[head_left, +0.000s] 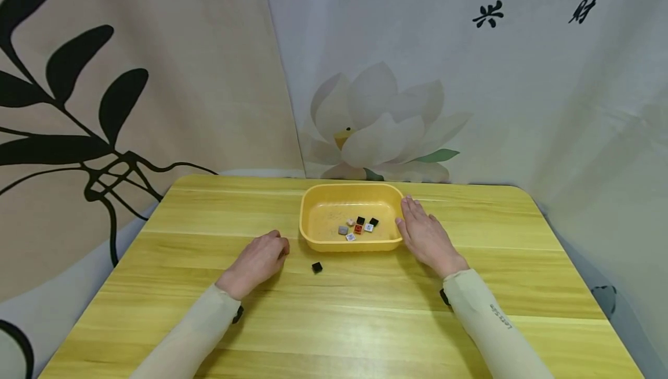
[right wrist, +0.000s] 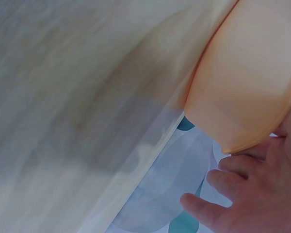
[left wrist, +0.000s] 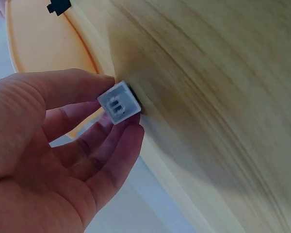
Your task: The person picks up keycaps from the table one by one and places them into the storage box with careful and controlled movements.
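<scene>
My left hand [head_left: 262,258] is just above the table, left of a yellow plastic tray [head_left: 334,246]. In the left wrist view its thumb and fingers pinch a small whitish-grey keycap [left wrist: 119,103], hollow side and inner stem facing that camera. In the head view the hand hides this keycap. A small black block [head_left: 317,267] lies on the table between the left hand and the tray's front. My right hand [head_left: 428,239] rests against the tray's right rim with its fingers extended. Inside the tray lie several small pieces, including a red one [head_left: 358,229] and a grey one [head_left: 342,230].
The tray stands near the back edge of a wooden table [head_left: 313,332]. Behind the table hangs a printed cloth [head_left: 235,77] with leaves, a lotus and black characters.
</scene>
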Demonstrator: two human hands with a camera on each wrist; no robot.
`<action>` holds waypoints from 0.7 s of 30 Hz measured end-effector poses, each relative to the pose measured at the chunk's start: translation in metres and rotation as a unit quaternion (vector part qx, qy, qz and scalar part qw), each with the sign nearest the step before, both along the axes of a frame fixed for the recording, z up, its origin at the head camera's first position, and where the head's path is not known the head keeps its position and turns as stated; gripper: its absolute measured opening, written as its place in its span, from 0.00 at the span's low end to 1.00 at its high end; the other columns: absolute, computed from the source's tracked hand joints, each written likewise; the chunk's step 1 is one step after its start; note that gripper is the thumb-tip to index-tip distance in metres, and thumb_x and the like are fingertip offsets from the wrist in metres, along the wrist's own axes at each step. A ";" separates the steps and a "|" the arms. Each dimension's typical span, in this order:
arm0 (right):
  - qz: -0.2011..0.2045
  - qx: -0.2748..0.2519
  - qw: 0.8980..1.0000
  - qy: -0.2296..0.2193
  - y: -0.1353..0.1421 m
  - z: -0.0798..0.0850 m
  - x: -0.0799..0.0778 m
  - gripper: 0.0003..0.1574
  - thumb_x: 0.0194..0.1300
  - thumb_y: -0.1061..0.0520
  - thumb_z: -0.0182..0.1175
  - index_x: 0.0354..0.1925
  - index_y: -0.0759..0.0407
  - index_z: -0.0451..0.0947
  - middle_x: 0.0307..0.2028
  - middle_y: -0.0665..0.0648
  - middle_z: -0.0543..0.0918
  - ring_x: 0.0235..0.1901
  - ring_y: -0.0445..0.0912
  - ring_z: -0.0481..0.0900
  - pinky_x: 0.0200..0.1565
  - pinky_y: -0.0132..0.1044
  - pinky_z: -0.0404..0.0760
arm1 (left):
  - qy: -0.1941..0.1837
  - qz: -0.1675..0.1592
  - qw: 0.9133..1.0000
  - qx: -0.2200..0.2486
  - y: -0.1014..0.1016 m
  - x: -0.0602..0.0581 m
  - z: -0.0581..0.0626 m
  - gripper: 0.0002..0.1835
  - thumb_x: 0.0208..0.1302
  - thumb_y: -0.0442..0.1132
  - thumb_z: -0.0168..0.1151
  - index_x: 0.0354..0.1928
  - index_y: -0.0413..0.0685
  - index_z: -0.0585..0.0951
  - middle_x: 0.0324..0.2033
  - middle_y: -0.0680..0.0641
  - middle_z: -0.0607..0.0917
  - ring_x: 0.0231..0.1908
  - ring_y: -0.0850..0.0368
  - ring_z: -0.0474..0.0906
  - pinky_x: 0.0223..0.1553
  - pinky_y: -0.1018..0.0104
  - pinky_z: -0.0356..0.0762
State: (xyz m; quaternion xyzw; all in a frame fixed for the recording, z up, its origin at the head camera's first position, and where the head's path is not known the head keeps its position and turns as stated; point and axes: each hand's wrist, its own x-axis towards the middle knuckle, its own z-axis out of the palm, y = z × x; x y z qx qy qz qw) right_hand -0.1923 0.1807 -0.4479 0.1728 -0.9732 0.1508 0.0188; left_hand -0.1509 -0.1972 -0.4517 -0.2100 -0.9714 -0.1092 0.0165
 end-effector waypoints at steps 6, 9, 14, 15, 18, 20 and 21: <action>0.001 0.001 1.000 -0.004 -0.001 0.001 -0.001 0.40 0.86 0.45 0.38 0.79 0.72 0.50 0.79 0.69 0.53 0.78 0.63 0.52 0.70 0.67 0.61 | 0.011 0.009 1.000 0.025 0.001 0.000 0.003 0.04 0.64 0.26 0.68 0.36 0.39 0.89 0.33 0.46 0.83 0.34 0.50 0.83 0.38 0.57 0.84; 0.000 0.002 1.000 -0.005 0.000 0.001 -0.001 0.40 0.86 0.45 0.37 0.79 0.71 0.49 0.80 0.69 0.53 0.78 0.62 0.52 0.70 0.67 0.61 | 0.039 0.005 0.998 0.048 0.000 0.000 0.005 0.03 0.64 0.26 0.69 0.37 0.38 0.89 0.35 0.45 0.84 0.36 0.49 0.84 0.39 0.57 0.85; 0.000 0.001 1.000 -0.003 0.001 0.000 -0.001 0.40 0.86 0.45 0.37 0.79 0.72 0.50 0.80 0.69 0.52 0.78 0.63 0.52 0.70 0.67 0.61 | 0.098 -0.025 0.991 0.085 0.000 0.000 0.012 0.06 0.63 0.24 0.69 0.41 0.34 0.89 0.39 0.42 0.86 0.37 0.49 0.85 0.39 0.59 0.86; 0.000 0.001 1.000 -0.002 0.001 -0.001 -0.001 0.40 0.86 0.45 0.37 0.79 0.72 0.50 0.80 0.69 0.52 0.78 0.63 0.52 0.70 0.67 0.61 | 0.108 -0.030 0.990 0.090 0.000 0.000 0.014 0.07 0.63 0.23 0.69 0.42 0.34 0.89 0.40 0.42 0.86 0.38 0.48 0.86 0.39 0.59 0.86; 0.001 0.002 1.000 -0.003 0.001 -0.001 -0.001 0.40 0.86 0.45 0.36 0.79 0.72 0.49 0.80 0.69 0.51 0.78 0.63 0.52 0.70 0.67 0.60 | 0.135 -0.038 0.985 0.103 0.001 0.000 0.021 0.08 0.63 0.23 0.69 0.44 0.34 0.89 0.42 0.41 0.86 0.40 0.48 0.85 0.40 0.59 0.86; 0.001 0.002 1.000 -0.006 0.001 -0.001 -0.001 0.40 0.86 0.45 0.36 0.80 0.71 0.49 0.80 0.69 0.51 0.78 0.63 0.51 0.70 0.67 0.60 | 0.149 -0.041 0.982 0.109 0.004 0.000 0.026 0.09 0.63 0.24 0.70 0.45 0.34 0.89 0.43 0.41 0.86 0.42 0.48 0.85 0.41 0.59 0.86; 0.000 0.001 1.000 -0.006 0.000 0.000 -0.001 0.40 0.86 0.45 0.37 0.80 0.71 0.49 0.80 0.69 0.51 0.78 0.63 0.51 0.70 0.67 0.60 | 0.155 -0.043 0.981 0.112 0.005 0.000 0.028 0.09 0.63 0.24 0.70 0.46 0.34 0.89 0.44 0.41 0.86 0.42 0.48 0.85 0.42 0.60 0.86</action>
